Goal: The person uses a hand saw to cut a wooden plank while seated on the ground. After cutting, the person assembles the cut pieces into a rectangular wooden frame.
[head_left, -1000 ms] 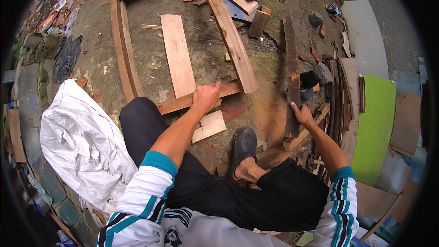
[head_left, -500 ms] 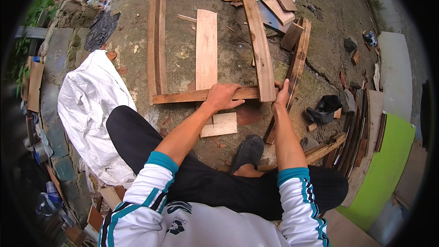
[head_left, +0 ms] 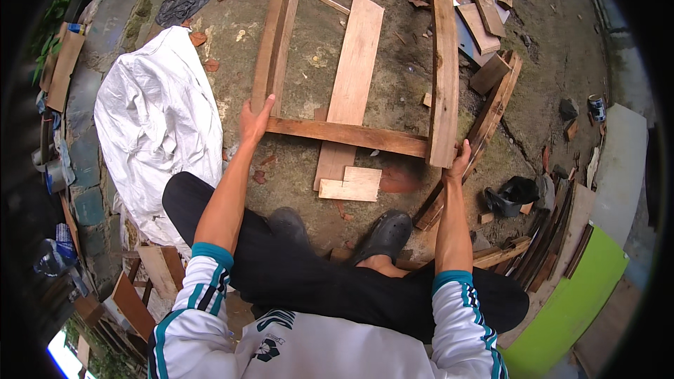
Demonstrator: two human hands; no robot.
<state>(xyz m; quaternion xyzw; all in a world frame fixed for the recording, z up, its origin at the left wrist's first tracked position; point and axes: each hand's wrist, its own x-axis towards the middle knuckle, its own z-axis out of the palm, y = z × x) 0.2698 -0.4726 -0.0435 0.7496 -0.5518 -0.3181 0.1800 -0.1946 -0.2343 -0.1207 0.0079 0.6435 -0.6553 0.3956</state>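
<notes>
A wooden frame (head_left: 349,133) made of brown beams stands over the concrete ground in front of me. My left hand (head_left: 254,121) is closed round its near left corner, with the thumb along the left beam. At the near right corner, my right hand (head_left: 458,163) grips the frame beside the end of the right beam; some of its fingers are hidden. Inside the frame's outline a long pale board (head_left: 354,70) lies on the ground. Its near end lies beside small pale wood pieces (head_left: 351,186). The frame's far side runs out of the picture.
A white sack (head_left: 158,98) lies at the left by a low stone wall (head_left: 88,168). Right of the frame are a dark beam (head_left: 484,123), wood offcuts (head_left: 484,24) and a black plastic bag (head_left: 511,196). A green panel (head_left: 572,302) and stacked wood strips (head_left: 551,231) lie farther right.
My left hand has moved from the middle of the near crossbar to the frame's left corner. My right hand stays at the right corner. The view has shifted, and the frame appears tilted differently.
</notes>
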